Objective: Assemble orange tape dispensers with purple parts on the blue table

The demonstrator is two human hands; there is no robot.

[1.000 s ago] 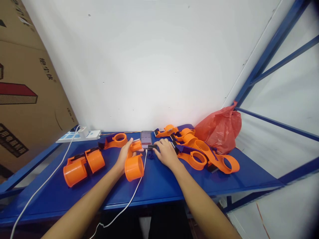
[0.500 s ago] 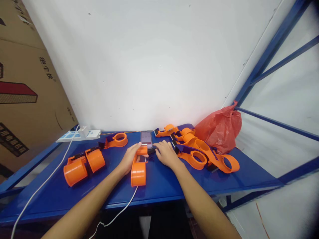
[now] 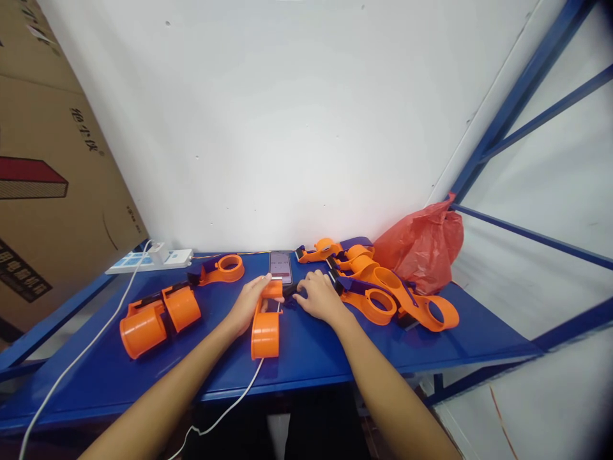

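An orange tape dispenser [image 3: 265, 335] is in my left hand [image 3: 248, 303], whose fingers wrap round its upper end; its round hub points toward me. Just right of that end, low over the table, my right hand [image 3: 318, 296] has its fingers curled down at a small black part [image 3: 290, 291]. The fingertips seem to close on it, though what lies under them is partly hidden. Small dark pieces lie below the black part. A phone [image 3: 280, 265] with a lit screen lies beyond both hands.
Several orange and purple tape dispensers [image 3: 380, 305] are heaped at right, before a red plastic bag [image 3: 424, 246]. More dispensers [image 3: 143, 329] lie at left, near a power strip [image 3: 177, 258]. A white cable [image 3: 244, 393] crosses the front edge of the blue table [image 3: 316, 364].
My right hand has drawn its fingers in from a more spread pose, toward the black part. My left hand keeps the dispenser in nearly the same place. The view has shifted slightly.
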